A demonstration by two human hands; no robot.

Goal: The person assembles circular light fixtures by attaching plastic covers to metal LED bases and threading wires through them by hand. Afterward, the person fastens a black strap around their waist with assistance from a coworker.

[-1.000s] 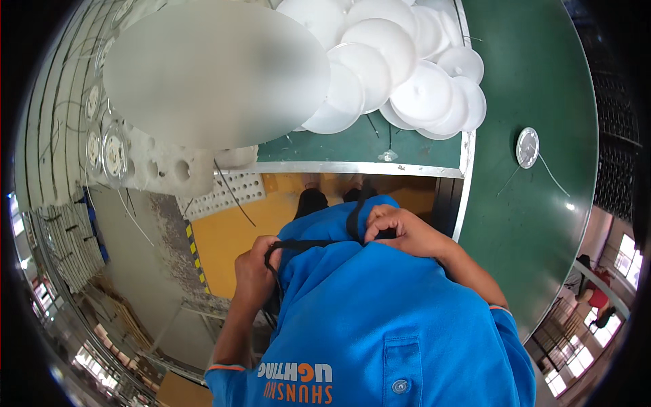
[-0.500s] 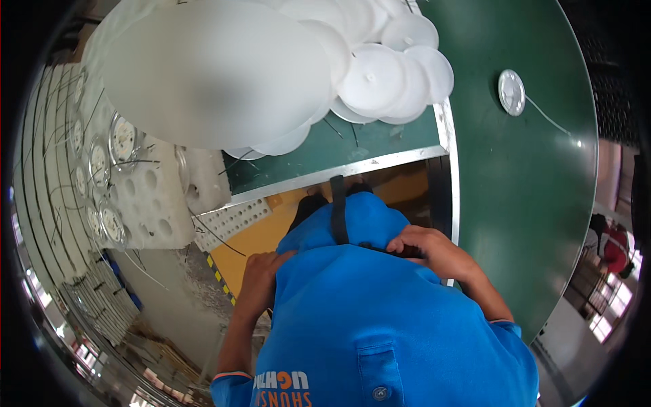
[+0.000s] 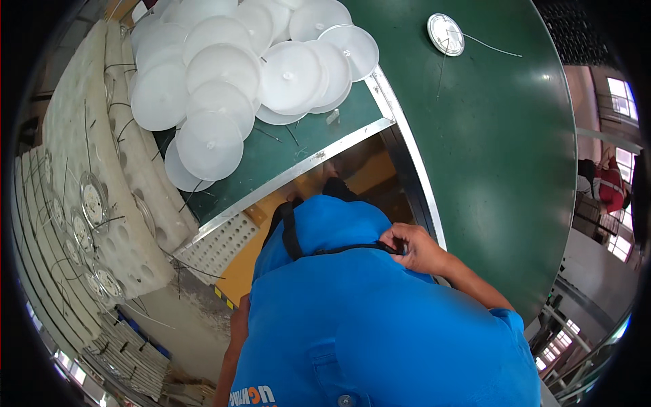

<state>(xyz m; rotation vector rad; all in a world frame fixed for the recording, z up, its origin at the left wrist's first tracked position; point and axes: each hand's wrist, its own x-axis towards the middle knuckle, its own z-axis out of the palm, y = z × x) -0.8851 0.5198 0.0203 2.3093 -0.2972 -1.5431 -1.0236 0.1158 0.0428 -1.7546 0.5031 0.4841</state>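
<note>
My right hand (image 3: 415, 249) is at the right side of my waist, fingers curled round the end of a thin black strap (image 3: 352, 247). The strap runs across the front of my blue shirt (image 3: 380, 305) and joins a wider black band (image 3: 290, 230) hanging down. At my left side, my left hand (image 3: 239, 317) is mostly hidden by the shirt, and its fingers do not show. Ahead of me, a pile of round, frosted white discs (image 3: 210, 142) lies on the green table, away from both hands.
A metal-edged green table (image 3: 271, 166) stands in front; a long green surface (image 3: 495, 169) runs along the right, bearing a round lamp part (image 3: 445, 35) with wires. Foam trays (image 3: 129, 251) holding round parts stand at left. A person in red (image 3: 614, 186) is far right.
The view has shifted, and the large blurred disc close to the camera no longer shows. My left hand has dropped back along my side. The right hand stays at the waist, more of the strap showing.
</note>
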